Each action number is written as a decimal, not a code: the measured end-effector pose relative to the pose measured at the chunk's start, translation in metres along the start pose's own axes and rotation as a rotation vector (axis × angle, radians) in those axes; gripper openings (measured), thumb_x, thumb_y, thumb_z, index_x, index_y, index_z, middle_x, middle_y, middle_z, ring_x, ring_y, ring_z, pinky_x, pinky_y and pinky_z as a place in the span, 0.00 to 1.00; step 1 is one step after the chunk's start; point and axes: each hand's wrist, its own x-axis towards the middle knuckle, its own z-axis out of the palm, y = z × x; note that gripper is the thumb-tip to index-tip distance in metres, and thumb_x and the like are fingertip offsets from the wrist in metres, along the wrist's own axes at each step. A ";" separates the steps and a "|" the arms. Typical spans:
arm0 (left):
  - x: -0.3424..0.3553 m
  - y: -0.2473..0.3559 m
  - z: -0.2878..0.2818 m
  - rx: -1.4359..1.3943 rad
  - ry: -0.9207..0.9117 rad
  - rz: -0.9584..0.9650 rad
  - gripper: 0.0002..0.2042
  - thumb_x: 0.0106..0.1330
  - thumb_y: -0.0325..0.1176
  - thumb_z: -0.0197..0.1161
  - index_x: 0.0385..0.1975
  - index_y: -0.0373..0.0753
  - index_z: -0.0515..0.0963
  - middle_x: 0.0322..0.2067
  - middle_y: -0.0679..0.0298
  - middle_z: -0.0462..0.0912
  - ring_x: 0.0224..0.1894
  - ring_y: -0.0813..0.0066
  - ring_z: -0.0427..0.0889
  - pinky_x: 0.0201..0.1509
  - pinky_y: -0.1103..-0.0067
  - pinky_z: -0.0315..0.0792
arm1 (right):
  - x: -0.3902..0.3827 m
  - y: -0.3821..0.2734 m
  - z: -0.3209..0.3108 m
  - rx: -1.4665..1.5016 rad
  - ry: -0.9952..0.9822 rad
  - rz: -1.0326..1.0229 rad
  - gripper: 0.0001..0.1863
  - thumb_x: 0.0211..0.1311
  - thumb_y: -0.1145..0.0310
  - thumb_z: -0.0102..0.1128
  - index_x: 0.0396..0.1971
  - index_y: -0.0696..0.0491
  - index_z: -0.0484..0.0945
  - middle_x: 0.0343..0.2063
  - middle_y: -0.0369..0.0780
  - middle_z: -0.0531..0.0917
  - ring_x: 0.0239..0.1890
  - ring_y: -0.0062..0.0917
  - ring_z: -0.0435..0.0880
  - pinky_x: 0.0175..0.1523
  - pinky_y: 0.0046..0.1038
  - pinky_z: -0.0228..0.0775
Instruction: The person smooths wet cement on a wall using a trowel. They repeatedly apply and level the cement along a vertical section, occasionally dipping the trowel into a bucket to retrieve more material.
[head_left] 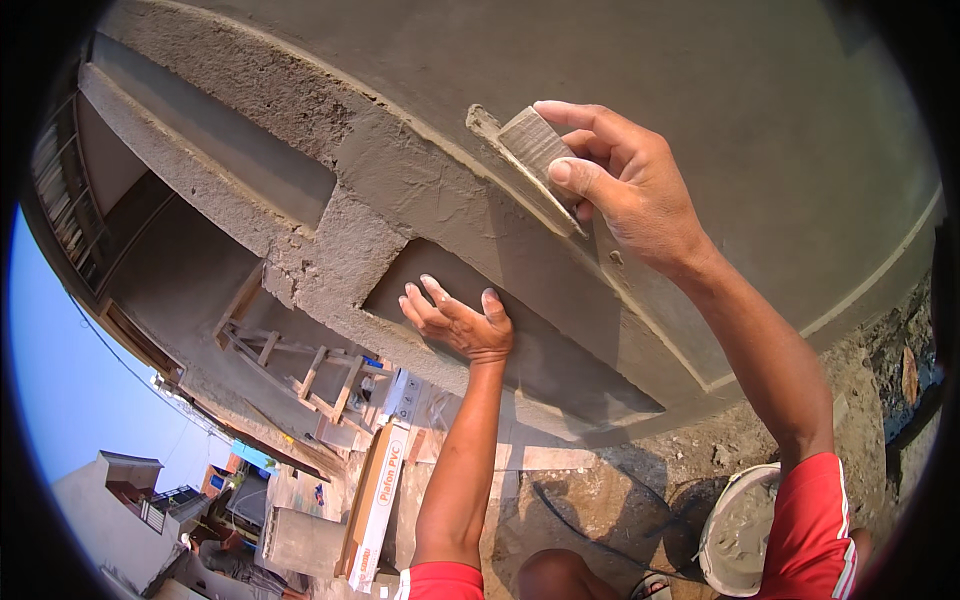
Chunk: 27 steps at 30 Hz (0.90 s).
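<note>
My right hand (635,185) grips a small plastering float (536,142) by its wooden block, thumb on one side and fingers on the other. The float's thin, mortar-smeared plate lies along the raised edge of the grey plastered wall (720,120). Lower and to the left, my left hand (460,320) holds nothing. Its fingers are apart and slightly bent, reaching over a sunken rectangular recess (560,365) in the plaster band. Whether its fingertips touch the surface I cannot tell. Both hands carry whitish dust.
A bucket (714,540) of wet mortar stands at lower right beside my right sleeve. A dark cable (580,530) crosses the rough ground. Lower left are a long white carton (378,510) and a wooden frame (325,385). Another recess (230,135) runs along the upper left.
</note>
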 end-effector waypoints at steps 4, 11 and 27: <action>0.002 -0.002 0.001 -0.003 0.016 0.007 0.43 0.69 0.64 0.41 0.69 0.29 0.51 0.68 0.43 0.48 0.70 0.39 0.45 0.69 0.47 0.44 | 0.055 -0.010 0.032 -0.048 -0.010 -0.104 0.23 0.60 0.73 0.60 0.57 0.56 0.76 0.34 0.46 0.85 0.33 0.25 0.84 0.39 0.28 0.78; -0.001 -0.001 0.005 -0.004 0.039 0.008 0.42 0.69 0.64 0.41 0.69 0.30 0.51 0.68 0.43 0.48 0.70 0.39 0.46 0.69 0.47 0.44 | 0.061 -0.002 0.049 -0.308 -0.002 -0.197 0.20 0.59 0.72 0.61 0.52 0.56 0.80 0.39 0.51 0.86 0.41 0.39 0.87 0.51 0.37 0.76; 0.000 0.001 0.006 -0.005 0.025 -0.012 0.41 0.68 0.60 0.41 0.67 0.26 0.53 0.67 0.45 0.48 0.71 0.41 0.45 0.69 0.48 0.44 | -0.176 0.075 -0.088 -0.192 0.050 0.280 0.22 0.59 0.74 0.63 0.55 0.56 0.77 0.45 0.44 0.85 0.45 0.25 0.83 0.50 0.27 0.77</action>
